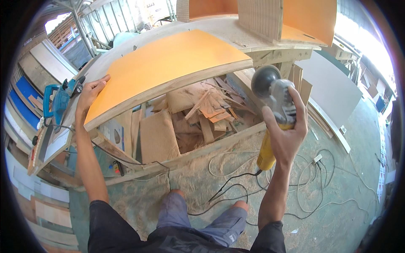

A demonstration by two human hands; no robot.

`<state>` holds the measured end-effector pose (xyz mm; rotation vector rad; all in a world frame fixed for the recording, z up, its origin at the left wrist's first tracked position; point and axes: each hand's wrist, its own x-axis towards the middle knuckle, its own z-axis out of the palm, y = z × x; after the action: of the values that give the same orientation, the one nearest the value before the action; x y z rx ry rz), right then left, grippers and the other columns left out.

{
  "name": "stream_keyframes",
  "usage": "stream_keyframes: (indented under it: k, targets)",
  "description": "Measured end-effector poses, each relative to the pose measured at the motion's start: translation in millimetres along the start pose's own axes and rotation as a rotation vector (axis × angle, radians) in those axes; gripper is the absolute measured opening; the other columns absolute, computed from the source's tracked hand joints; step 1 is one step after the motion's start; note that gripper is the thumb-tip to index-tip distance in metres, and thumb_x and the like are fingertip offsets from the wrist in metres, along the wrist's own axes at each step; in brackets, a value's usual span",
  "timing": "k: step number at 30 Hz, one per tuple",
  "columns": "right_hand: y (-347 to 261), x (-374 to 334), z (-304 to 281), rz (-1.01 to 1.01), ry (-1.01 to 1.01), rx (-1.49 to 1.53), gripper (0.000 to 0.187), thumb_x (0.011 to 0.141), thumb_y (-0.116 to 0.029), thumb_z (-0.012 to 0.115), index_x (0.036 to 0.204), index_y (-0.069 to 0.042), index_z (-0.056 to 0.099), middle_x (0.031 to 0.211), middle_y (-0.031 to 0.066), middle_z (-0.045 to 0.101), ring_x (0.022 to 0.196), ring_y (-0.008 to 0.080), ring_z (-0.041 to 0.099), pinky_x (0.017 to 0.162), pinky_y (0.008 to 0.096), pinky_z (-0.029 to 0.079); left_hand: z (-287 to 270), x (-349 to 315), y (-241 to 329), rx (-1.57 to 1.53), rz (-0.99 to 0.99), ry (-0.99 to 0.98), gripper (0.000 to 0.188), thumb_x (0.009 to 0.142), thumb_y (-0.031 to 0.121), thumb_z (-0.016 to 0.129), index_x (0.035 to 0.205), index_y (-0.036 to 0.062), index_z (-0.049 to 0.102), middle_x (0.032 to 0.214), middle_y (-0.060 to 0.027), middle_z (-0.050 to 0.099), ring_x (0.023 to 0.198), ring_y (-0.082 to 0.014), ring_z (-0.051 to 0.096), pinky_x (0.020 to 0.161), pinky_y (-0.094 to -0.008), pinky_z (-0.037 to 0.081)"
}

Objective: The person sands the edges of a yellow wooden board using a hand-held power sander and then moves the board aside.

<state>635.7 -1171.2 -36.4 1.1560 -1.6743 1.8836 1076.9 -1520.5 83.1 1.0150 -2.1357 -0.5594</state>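
Observation:
An orange-faced wooden panel [168, 63] lies on the workbench [147, 38], its raw edge overhanging toward me. At the panel's left end, my left hand [90, 95] grips the edge, fingers on the orange face and thumb hidden. A yellow and grey angle grinder [265, 154] is held upright in my right hand [289, 130], fingers wrapped around its body near the head. Its dark round disc [265, 81] stands close to the panel's right corner; whether they touch I cannot tell. The grinder's cord hangs down to the floor.
A teal power tool [61, 101] rests on the bench's left end. Scrap wood and sawdust [202, 105] fill the space under the panel. Cables [314, 185] loop across the green floor. Orange-lined cabinets [291, 21] stand on the far bench; boards [325, 80] lean at right.

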Motion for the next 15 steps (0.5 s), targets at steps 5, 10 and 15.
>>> stream_keyframes:
  k: [5, 10, 15]
  targets:
    - [-37.4, -32.6, 6.2, -0.122, -0.047, 0.025, 0.069, 0.076, -0.017, 0.09, 0.14, -0.013, 0.066, 0.116, 0.0111, 0.06, 0.105, 0.0226, 0.064, 0.088, 0.0379, 0.056, -0.9, -0.4, -6.1, -0.006, -0.009, -0.008, 0.049, 0.107, 0.027, 0.059, 0.137, -0.0106, 0.063, 0.144, -0.0184, 0.065, 0.121, -0.0171, 0.065, 0.104, -0.0273, 0.047]
    - [-111.1, -65.5, 48.3, -0.217, -0.173, 0.112, 0.066, 0.072, -0.015, 0.091, 0.135, -0.013, 0.07, 0.118, 0.014, 0.061, 0.106, 0.0267, 0.065, 0.086, 0.0405, 0.058, -10.6, 8.4, -28.9, 0.115, 0.161, -0.012, 0.05, 0.108, 0.032, 0.058, 0.133, -0.0102, 0.066, 0.134, -0.0171, 0.071, 0.119, -0.0182, 0.066, 0.104, -0.0289, 0.048]
    - [-177.4, -105.6, 93.1, -0.297, -0.251, 0.164, 0.068, 0.069, -0.012, 0.091, 0.134, -0.014, 0.071, 0.118, 0.015, 0.066, 0.106, 0.0306, 0.065, 0.086, 0.0404, 0.059, -4.6, 21.7, -36.1, 0.167, 0.227, 0.031, 0.046, 0.104, 0.04, 0.063, 0.121, -0.0014, 0.075, 0.107, -0.0136, 0.08, 0.097, -0.0149, 0.071, 0.087, -0.0327, 0.055]
